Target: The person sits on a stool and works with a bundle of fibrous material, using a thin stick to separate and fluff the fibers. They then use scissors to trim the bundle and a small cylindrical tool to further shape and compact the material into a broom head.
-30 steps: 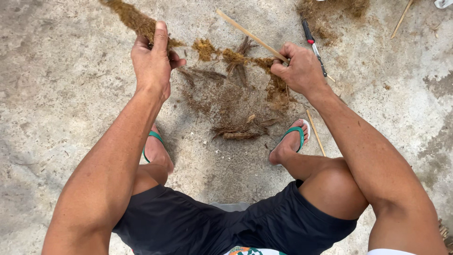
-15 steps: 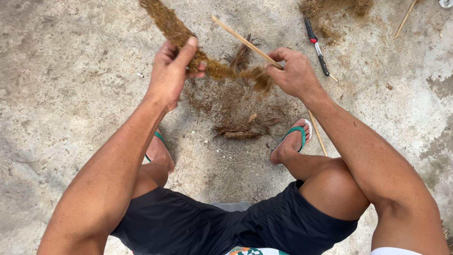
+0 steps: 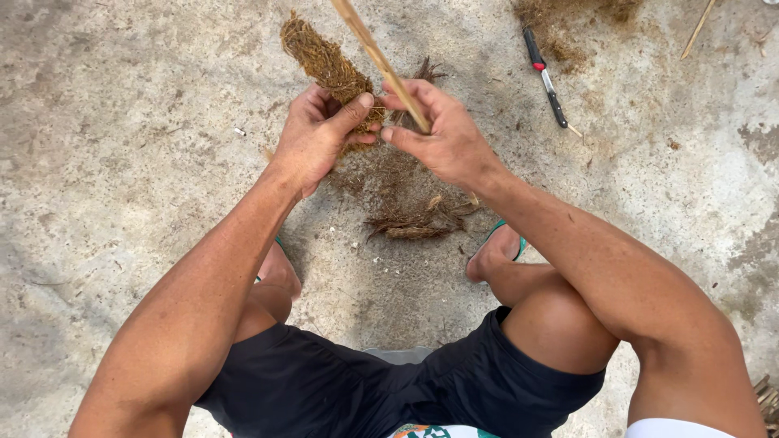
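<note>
Above a rough grey concrete floor (image 3: 122, 186), seen from the head camera, between the seated person's knees:

- Left hand (image 3: 316, 138): grip closed around the lower end of a brown fibrous bundle of coarse husk-like strands (image 3: 324, 61); thumb laid across the fibre. The bundle rises up and to the left from the fist, clear of the floor.
- Right hand (image 3: 442, 134): grip closed on a thin pale wooden stick (image 3: 377, 57), which runs diagonally from the fist to the upper edge of view, crossing just beside the bundle. Fingertips of both hands meet or nearly meet.
- Loose pile of brown fibre scraps (image 3: 414, 219): on the floor beneath the hands, near the right foot.
- Black-handled knife with a red band (image 3: 545, 77): lying on the floor, well apart, right of the hands.
- Green flip-flop sandal (image 3: 507, 235): on the right foot, mostly hidden.
- Dark shorts (image 3: 365, 389): on the person.
</note>
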